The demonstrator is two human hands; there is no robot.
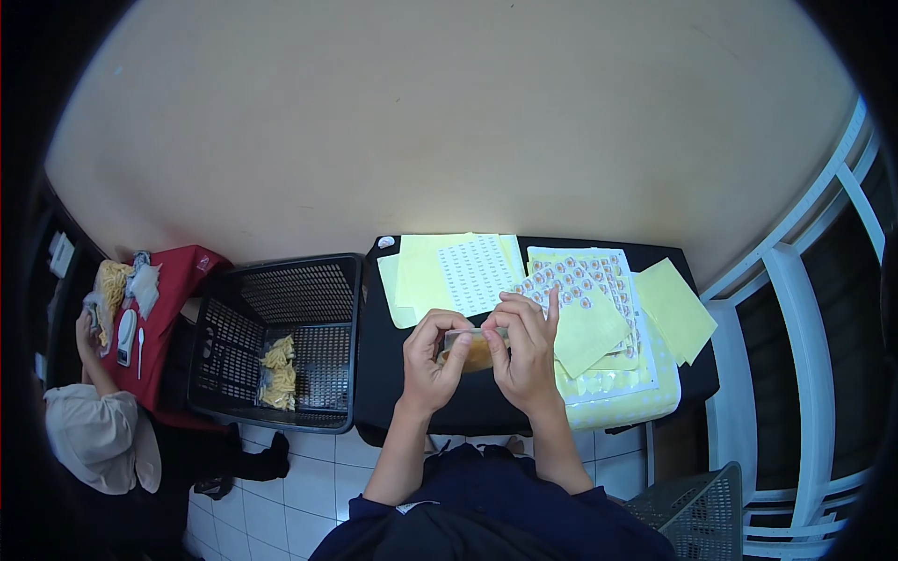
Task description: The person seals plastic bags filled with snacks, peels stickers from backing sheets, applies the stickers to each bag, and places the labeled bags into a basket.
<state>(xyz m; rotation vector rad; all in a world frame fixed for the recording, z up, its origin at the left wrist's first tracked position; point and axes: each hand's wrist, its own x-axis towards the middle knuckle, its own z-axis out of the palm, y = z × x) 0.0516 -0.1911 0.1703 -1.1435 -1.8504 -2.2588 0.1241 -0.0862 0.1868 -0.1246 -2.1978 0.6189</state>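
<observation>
Between my two hands is a small clear plastic pouch [478,355] with yellow-orange pieces inside, held over the black-covered table. My left hand [433,363] pinches its upper left edge between thumb and fingers. At the upper right edge, the thumb and fingers of my right hand [524,348] close on it too, with some fingers raised. Just beyond the right hand lie sheets of round stickers [572,277], partly covered by a yellow backing sheet [591,335]. A sheet of small printed labels [470,271] rests on yellow paper behind the pouch.
A black plastic crate [323,360] left of the table holds filled pouches [279,374]. Farther left, a co-worker [101,435] stands at a red-covered table [178,280] with a white scale [127,337]. Yellow sheets [675,309] overhang the right side; a green basket [697,510] stands below.
</observation>
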